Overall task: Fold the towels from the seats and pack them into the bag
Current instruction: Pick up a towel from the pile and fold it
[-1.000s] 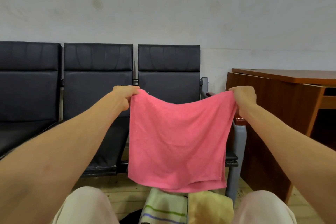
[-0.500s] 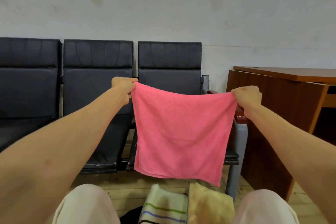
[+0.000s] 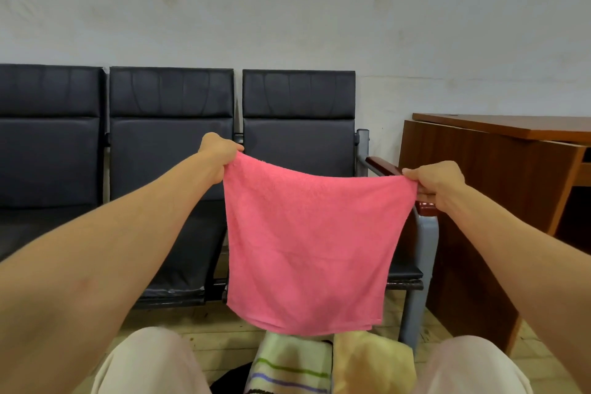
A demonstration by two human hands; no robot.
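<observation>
A pink towel (image 3: 307,240) hangs spread out in front of me, held up by its two top corners. My left hand (image 3: 217,153) pinches the top left corner, and my right hand (image 3: 438,184) pinches the top right corner. The towel hangs flat as a single layer, its lower edge above my knees. Below it, between my knees, lie a striped pale green towel (image 3: 287,365) and a yellow towel (image 3: 371,361). A dark edge of the bag (image 3: 230,381) shows at the bottom, mostly hidden.
A row of three black seats (image 3: 169,144) stands against the white wall. The right seat has a grey metal frame with a red-brown armrest (image 3: 382,166). A brown wooden desk (image 3: 499,176) stands at the right. The floor is pale wood.
The towel has been pulled wider and hangs flatter, its bottom edge now straightened. My right hand has dropped slightly lower than the left.
</observation>
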